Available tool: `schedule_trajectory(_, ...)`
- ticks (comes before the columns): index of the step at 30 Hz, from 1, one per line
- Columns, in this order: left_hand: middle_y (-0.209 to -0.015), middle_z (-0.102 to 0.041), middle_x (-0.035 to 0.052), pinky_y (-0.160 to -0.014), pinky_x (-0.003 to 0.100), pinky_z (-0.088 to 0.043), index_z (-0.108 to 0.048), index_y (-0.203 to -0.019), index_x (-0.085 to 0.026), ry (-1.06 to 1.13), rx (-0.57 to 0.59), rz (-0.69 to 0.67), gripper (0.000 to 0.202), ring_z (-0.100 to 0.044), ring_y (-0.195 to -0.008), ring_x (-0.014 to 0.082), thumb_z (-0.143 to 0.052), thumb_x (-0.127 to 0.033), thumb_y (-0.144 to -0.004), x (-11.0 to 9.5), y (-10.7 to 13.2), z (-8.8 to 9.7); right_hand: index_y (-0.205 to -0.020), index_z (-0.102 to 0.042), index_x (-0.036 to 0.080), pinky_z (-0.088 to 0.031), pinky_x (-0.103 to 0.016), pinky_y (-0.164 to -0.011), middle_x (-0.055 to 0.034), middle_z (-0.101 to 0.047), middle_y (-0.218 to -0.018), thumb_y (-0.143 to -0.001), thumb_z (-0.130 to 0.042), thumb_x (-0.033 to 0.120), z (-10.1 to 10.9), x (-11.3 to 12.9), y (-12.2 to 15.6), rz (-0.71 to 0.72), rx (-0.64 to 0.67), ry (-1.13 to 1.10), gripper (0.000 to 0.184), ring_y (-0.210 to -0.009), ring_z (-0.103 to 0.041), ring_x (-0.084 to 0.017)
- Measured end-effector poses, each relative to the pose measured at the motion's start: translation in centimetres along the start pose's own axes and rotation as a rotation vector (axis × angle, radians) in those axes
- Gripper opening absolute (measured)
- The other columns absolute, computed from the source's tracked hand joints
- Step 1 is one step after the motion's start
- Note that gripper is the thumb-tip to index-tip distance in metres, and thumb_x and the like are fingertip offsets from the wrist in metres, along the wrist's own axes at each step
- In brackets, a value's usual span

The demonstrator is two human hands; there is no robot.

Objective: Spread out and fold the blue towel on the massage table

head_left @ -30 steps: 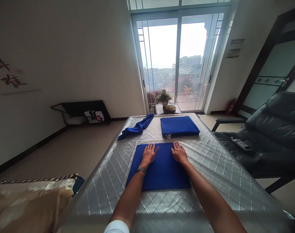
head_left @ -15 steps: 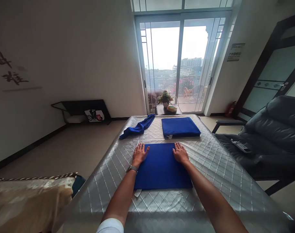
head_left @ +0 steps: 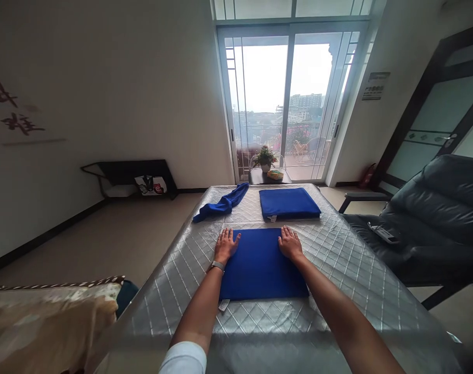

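A folded blue towel (head_left: 261,265) lies flat on the silver quilted bed cover (head_left: 345,270) in front of me. My left hand (head_left: 226,245) rests open, fingers spread, on the towel's far left corner. My right hand (head_left: 289,243) lies open and flat on its far right part. Behind it sits a second folded blue towel (head_left: 288,202). A crumpled blue towel (head_left: 220,203) lies at the far left of the bed. A white label shows at the near left corner of the towel under my hands.
A dark leather recliner (head_left: 431,218) with a remote on its seat stands right of the bed. A patterned pillow (head_left: 45,322) is at the near left. Beyond the bed are a small table with a potted plant (head_left: 265,157), glass balcony doors, and a low dark shelf (head_left: 129,176).
My left hand slid from the towel's middle out to its left edge. The towel now looks narrower, with its left side drawn in. My right hand stayed in place.
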State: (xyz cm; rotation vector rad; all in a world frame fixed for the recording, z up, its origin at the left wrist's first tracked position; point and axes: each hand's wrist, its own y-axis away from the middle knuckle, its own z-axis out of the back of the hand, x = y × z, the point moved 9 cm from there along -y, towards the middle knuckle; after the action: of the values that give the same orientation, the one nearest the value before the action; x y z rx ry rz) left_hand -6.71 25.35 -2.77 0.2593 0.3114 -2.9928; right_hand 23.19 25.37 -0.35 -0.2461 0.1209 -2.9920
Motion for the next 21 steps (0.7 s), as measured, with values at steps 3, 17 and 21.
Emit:
schedule_trajectory(3, -0.164, -0.036, 0.0169, -0.126, 0.045, -0.024, -0.040, -0.155, -0.009, -0.011, -0.015, 0.000, 0.079, -0.030, -0.153, 0.0274, -0.018, -0.063, -0.101, -0.1, 0.0, 0.1, -0.160, -0.032, 0.006, -0.004, -0.040, -0.127, -0.0110, -0.027, -0.168, -0.102, -0.025, 0.032, 0.5, 0.5, 0.8, 0.044, -0.034, 0.021, 0.063, -0.157, -0.016, -0.021)
schedule_trajectory(17, -0.164, -0.035, 0.0164, -0.127, 0.050, -0.018, -0.033, -0.159, -0.011, -0.058, -0.017, -0.017, 0.077, -0.023, -0.156, 0.0301, -0.017, -0.060, -0.102, -0.8, 0.1, 1.3, -0.163, -0.023, 0.009, -0.005, -0.036, -0.126, -0.0074, -0.018, -0.171, -0.103, -0.020, 0.043, -0.9, 0.1, 2.7, 0.011, 0.106, -0.081, 0.069, -0.158, -0.011, -0.018)
schedule_trajectory(21, -0.163, -0.037, 0.0187, -0.126, 0.051, -0.022, -0.041, -0.155, -0.008, 0.000, -0.003, -0.118, 0.076, -0.027, -0.154, 0.0318, -0.014, -0.057, -0.103, -6.3, 0.1, 1.8, -0.163, -0.024, 0.009, -0.005, -0.036, -0.126, -0.0071, -0.017, -0.171, -0.104, -0.020, 0.044, -0.9, 0.2, 2.8, 0.012, 0.100, -0.103, 0.069, -0.158, -0.009, -0.018)
